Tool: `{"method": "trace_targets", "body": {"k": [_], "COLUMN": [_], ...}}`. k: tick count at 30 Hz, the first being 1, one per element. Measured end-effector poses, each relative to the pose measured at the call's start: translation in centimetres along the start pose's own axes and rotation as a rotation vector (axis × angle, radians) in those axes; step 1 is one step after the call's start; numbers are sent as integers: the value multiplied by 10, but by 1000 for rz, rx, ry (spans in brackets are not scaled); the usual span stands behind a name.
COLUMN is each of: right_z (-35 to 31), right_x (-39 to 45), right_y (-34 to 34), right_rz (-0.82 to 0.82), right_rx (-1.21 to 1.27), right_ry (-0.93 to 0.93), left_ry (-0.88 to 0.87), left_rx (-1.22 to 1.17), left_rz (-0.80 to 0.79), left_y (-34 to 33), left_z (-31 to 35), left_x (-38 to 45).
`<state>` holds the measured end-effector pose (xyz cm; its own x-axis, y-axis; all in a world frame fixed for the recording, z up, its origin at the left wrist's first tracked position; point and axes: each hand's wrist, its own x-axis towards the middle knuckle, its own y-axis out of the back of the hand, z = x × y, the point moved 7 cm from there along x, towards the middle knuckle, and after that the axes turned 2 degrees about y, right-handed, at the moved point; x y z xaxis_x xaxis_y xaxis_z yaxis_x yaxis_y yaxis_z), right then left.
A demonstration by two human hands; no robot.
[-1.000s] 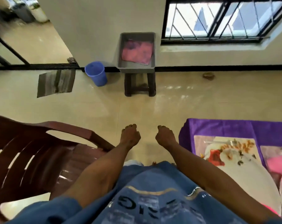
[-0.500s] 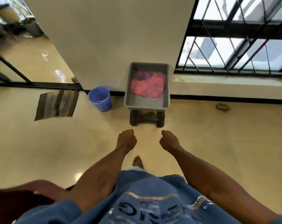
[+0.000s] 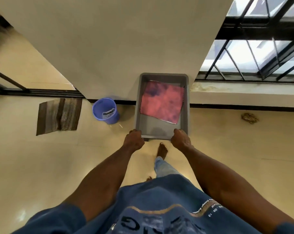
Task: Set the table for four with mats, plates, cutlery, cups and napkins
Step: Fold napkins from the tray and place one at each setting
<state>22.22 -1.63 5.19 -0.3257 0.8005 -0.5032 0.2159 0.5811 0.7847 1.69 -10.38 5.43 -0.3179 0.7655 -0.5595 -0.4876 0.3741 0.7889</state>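
Left hand [image 3: 134, 141]: fingers curled over the near-left corner of the grey plastic tub [image 3: 161, 130], gripping its rim. Right hand [image 3: 180, 139]: same grip on the near-right corner.

Tub: stands against the wall, just below the window grille [image 3: 254, 53]; whatever supports it is hidden beneath it.

Contents: one pink-and-purple mottled place mat [image 3: 162, 102], lying flat and slightly askew toward the far end. Whether more lie under it cannot be told. No plates, cutlery, cups or napkins visible inside.

Progress, judged: the dining table is out of view, so how much is laid cannot be read. At least this mat remains to be carried over and placed.

Surroundings: blue plastic bucket [image 3: 106, 110] just left of the tub; brown striped doormat [image 3: 58, 115] further left; crumpled scrap [image 3: 250, 118] on the floor, well to the right.

Obstructions: none directly around the tub; the bucket sits near enough to catch if the tub swings left.
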Motion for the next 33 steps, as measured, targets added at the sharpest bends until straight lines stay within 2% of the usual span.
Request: {"method": "trace_targets", "body": {"k": [8, 15, 20, 25, 28, 33], "right_z": [14, 50, 61, 71, 108, 75], "right_x": [91, 148, 184, 215, 241, 213], "right_y": [8, -36, -57, -91, -140, -71], "right_rz": [-127, -320, -320, -348, -271, -12], "right_rx": [193, 348, 416, 513, 565, 741], "right_ry": [-168, -302, -325, -436, -537, -656], "left_ry": [77, 76, 51, 33, 42, 35], "left_rx": [-61, -153, -127, -119, -106, -97], "left_rz": [-174, -191, -254, -263, -266, -267], "left_y": [-6, -3, -21, -37, -41, -40], "left_z": [16, 47, 56, 50, 41, 31], "left_x": [101, 156, 192, 210, 212, 214]}}
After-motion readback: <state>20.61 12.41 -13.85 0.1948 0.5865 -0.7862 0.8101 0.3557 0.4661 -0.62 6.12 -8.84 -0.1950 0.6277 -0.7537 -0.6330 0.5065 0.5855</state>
